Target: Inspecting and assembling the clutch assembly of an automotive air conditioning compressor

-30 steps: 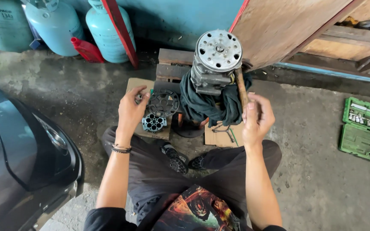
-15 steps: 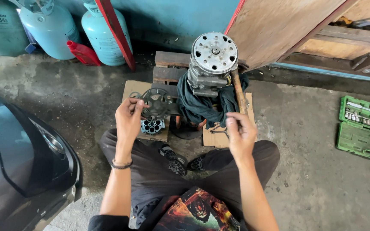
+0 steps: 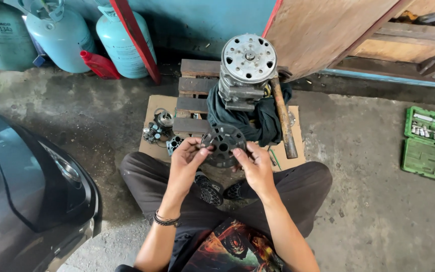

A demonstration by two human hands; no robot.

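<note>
- L hand (image 3: 186, 160) + R hand (image 3: 254, 166): fingers curled, pinching dark round perforated plate (image 3: 223, 145) by opposite rims, held up over lap, just in front of compressor (image 3: 245, 70).
- Small metal parts (image 3: 159, 130) lie on cardboard (image 3: 153, 113), left-front of compressor, near L hand.
- Wooden-handled hammer (image 3: 283, 118) just right of compressor, leaning on dark cloth (image 3: 247, 118) under it.
- Compressor stands upright on wooden pallet (image 3: 193, 85), pulley face up.
- Green socket case (image 3: 431, 145), open, well right of compressor.
- Car bumper (image 3: 21, 181) far left.
- Gas cylinders (image 3: 59, 38) behind-left of compressor, by wall; red bar (image 3: 134, 38) leans across them.
</note>
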